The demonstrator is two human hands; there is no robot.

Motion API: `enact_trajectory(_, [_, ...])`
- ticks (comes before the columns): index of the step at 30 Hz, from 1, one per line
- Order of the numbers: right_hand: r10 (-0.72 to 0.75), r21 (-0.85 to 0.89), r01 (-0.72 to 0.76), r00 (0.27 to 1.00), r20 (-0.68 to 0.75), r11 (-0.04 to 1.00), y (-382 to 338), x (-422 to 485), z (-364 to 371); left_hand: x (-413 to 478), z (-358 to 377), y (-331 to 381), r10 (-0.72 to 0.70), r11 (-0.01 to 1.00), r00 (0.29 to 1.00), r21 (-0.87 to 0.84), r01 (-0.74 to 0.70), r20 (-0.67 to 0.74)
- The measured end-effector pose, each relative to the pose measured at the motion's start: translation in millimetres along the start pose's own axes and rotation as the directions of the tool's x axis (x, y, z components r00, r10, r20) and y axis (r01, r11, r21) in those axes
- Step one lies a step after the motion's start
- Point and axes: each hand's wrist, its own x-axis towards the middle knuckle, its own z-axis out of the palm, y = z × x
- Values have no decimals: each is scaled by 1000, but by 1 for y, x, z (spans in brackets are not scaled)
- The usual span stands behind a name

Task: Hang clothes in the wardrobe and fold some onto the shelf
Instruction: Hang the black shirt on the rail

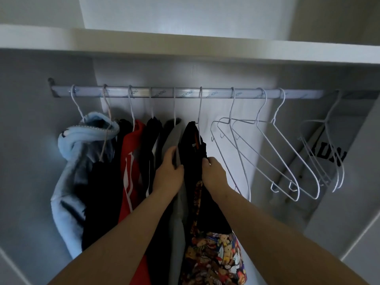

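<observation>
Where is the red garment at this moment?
In the head view, the red garment hangs on the rail, left of centre, right of a black garment, left of the left hand.

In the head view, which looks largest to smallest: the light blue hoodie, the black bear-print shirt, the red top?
1. Light blue hoodie and black shirt: alike in area; the shirt hangs nearer the camera, so I leave them unranked.
2. Red top: smallest, a narrow strip between neighbours.
</observation>
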Motion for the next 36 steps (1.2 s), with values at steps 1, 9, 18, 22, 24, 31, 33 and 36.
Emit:
enact_trajectory(1, [2, 7, -2, 1000, 3, 1000, 2, -7, 0, -5, 0, -1, -3, 1000, 1000, 9, 3, -15])
enact_trajectory(9, [70, 40, -70, 997, -11, 997, 25, -67, -12, -65, 3, -12, -142, 989, 988, 41, 145, -63])
enact_trajectory(18, [167, -2, -168, 980, 106, 986, 82, -184, -59, -196, 27, -13, -349, 935, 935, -39, 351, 65])
enact_trajectory(22, [255, -3, -258, 952, 172, 966, 114, -249, -85, -273, 50, -12, -430, 898, 896, -49, 437, 115])
enact_trajectory(24, [315, 2, -322, 927, 205, 947, 134, -288, -99, -319, 61, -13, -489, 868, 863, -30, 496, 123])
enact_trajectory(31, [494, -25, -514, 809, 320, 858, 190, -428, -133, -467, 78, -20, -666, 743, 720, 80, 665, 195])
enact_trajectory(33, [533, -33, -551, 787, 311, 834, 201, -462, -138, -501, 79, -22, -691, 720, 693, 105, 686, 205])
enact_trajectory(36, [576, -35, -592, 766, 286, 805, 212, -512, -142, -549, 78, -26, -706, 706, 670, 141, 694, 230])
